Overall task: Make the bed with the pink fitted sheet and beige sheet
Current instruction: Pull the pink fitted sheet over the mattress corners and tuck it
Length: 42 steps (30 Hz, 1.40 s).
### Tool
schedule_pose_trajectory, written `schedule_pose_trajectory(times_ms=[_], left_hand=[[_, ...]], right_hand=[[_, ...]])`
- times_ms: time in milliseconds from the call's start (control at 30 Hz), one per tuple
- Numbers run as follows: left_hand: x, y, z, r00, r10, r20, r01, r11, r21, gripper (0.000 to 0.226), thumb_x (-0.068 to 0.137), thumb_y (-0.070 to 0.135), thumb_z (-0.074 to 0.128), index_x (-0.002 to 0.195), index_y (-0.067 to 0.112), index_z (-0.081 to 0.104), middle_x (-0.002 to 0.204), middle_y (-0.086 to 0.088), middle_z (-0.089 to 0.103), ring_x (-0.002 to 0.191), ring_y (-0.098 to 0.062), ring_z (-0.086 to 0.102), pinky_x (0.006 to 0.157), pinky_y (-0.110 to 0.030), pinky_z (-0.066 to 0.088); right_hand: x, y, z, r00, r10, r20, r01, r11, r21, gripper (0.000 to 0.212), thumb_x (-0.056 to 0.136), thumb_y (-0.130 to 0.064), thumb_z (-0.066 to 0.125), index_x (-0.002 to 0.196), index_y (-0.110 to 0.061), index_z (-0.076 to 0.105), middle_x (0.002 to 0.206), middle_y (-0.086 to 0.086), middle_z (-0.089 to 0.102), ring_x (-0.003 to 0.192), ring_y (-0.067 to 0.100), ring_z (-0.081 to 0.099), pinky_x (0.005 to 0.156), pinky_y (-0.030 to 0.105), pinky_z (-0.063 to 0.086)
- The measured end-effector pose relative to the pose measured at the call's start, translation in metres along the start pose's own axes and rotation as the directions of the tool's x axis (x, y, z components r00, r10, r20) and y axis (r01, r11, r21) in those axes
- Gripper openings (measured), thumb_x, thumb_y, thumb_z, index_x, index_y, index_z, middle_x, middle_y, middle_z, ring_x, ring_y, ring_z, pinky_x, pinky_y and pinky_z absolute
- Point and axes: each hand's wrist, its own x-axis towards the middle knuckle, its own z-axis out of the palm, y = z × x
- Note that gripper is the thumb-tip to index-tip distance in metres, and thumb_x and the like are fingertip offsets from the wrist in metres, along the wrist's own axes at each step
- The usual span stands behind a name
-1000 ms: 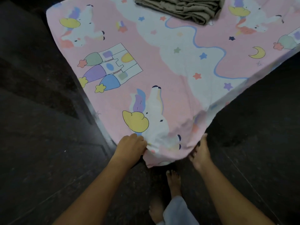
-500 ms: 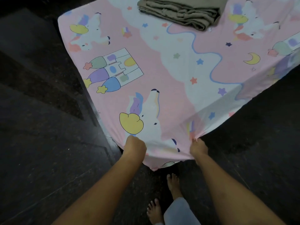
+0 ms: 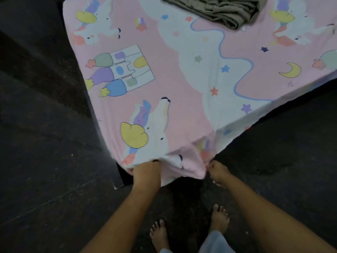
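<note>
The pink fitted sheet (image 3: 184,114) lies smooth across the bed, and its near corner looks drawn over the mattress corner but not yet tucked. The left hand (image 3: 146,173) and right hand (image 3: 218,170) each hold its hem in a closed grip. The beige sheet (image 3: 215,11) sits folded on top, not yet spread.

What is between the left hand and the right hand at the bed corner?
In the head view, the hanging corner of the pink sheet lies between the left hand and right hand; both hold its edge.
</note>
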Motion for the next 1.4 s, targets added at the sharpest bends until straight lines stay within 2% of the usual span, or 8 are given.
schedule_pose_trajectory(times_ms=[100,233,500,733,833,933,1233,1400], left_hand=[[0.011,0.032,-0.016,0.994,-0.072,0.079,0.079,0.993,-0.090,0.033,0.095,0.028,0.048,0.125,0.017,0.054,0.125,-0.002,0.059,0.115,-0.021,0.057,0.084,-0.030,0.046],[0.023,0.085,-0.068,1.000,-0.013,0.003,0.014,0.967,-0.254,0.033,0.095,0.024,0.040,0.123,0.019,0.055,0.126,-0.007,0.056,0.116,-0.028,0.054,0.089,-0.033,0.043],[0.066,0.173,-0.127,0.952,0.037,-0.305,-0.155,0.915,-0.373,0.017,0.092,0.027,0.042,0.093,0.014,0.054,0.086,0.000,0.055,0.076,-0.023,0.052,0.062,-0.028,0.036],[0.082,0.207,-0.129,0.973,0.054,-0.224,-0.142,0.907,-0.398,0.020,0.092,0.031,0.043,0.098,0.017,0.057,0.095,-0.001,0.059,0.080,-0.023,0.052,0.067,-0.030,0.040],[0.088,0.216,-0.134,0.982,0.057,-0.180,-0.131,0.892,-0.433,0.018,0.090,0.028,0.045,0.095,0.016,0.057,0.093,-0.002,0.060,0.081,-0.024,0.053,0.067,-0.030,0.042],[0.093,0.221,-0.142,0.991,0.057,-0.123,-0.107,0.886,-0.451,0.016,0.088,0.025,0.045,0.094,0.016,0.056,0.091,0.000,0.058,0.080,-0.023,0.053,0.065,-0.028,0.039],[0.135,0.222,-0.160,0.965,0.121,0.231,-0.032,0.934,-0.356,0.035,0.084,0.038,0.048,0.108,0.017,0.061,0.109,-0.001,0.067,0.101,-0.023,0.063,0.086,-0.030,0.047],[0.145,0.235,-0.191,0.870,0.219,0.442,-0.036,0.922,-0.386,0.021,0.086,0.037,0.045,0.088,0.024,0.060,0.081,0.001,0.069,0.082,-0.019,0.069,0.083,-0.028,0.051]], right_hand=[[0.007,0.014,-0.029,0.995,0.047,0.083,-0.072,0.940,0.332,0.019,0.099,-0.039,0.044,0.107,-0.021,0.043,0.091,0.006,0.056,0.063,0.016,0.048,0.060,0.025,0.038],[0.031,0.008,-0.100,0.998,0.046,-0.032,0.003,0.539,0.843,0.037,0.101,-0.047,0.032,0.134,-0.031,0.037,0.123,0.005,0.054,0.108,0.024,0.053,0.081,0.038,0.045],[0.097,-0.021,-0.207,0.993,0.099,-0.060,0.042,0.176,0.984,0.077,0.081,-0.080,0.024,0.138,-0.032,0.045,0.136,0.000,0.053,0.120,0.029,0.052,0.098,0.055,0.041],[0.107,-0.030,-0.249,0.968,0.203,-0.150,0.048,0.437,0.898,0.033,0.098,-0.014,0.043,0.129,-0.004,0.050,0.120,0.010,0.059,0.092,0.026,0.058,0.091,0.036,0.047],[0.102,0.002,-0.249,0.886,0.247,-0.392,0.041,0.801,0.597,0.038,0.097,-0.013,0.043,0.132,0.000,0.045,0.131,0.021,0.053,0.113,0.036,0.055,0.097,0.039,0.041],[0.098,0.029,-0.240,0.866,0.247,-0.435,-0.018,0.884,0.467,0.036,0.097,-0.018,0.037,0.128,-0.003,0.044,0.133,0.024,0.050,0.120,0.039,0.050,0.098,0.043,0.040],[0.107,0.045,-0.254,0.958,0.253,-0.137,-0.171,0.883,0.437,0.035,0.098,-0.025,0.041,0.126,-0.006,0.049,0.128,0.018,0.053,0.110,0.033,0.054,0.089,0.040,0.048],[0.117,0.031,-0.315,0.947,0.314,-0.066,-0.071,0.407,0.911,0.058,0.099,-0.056,0.023,0.147,-0.024,0.029,0.142,0.007,0.045,0.126,0.029,0.046,0.100,0.050,0.040]])
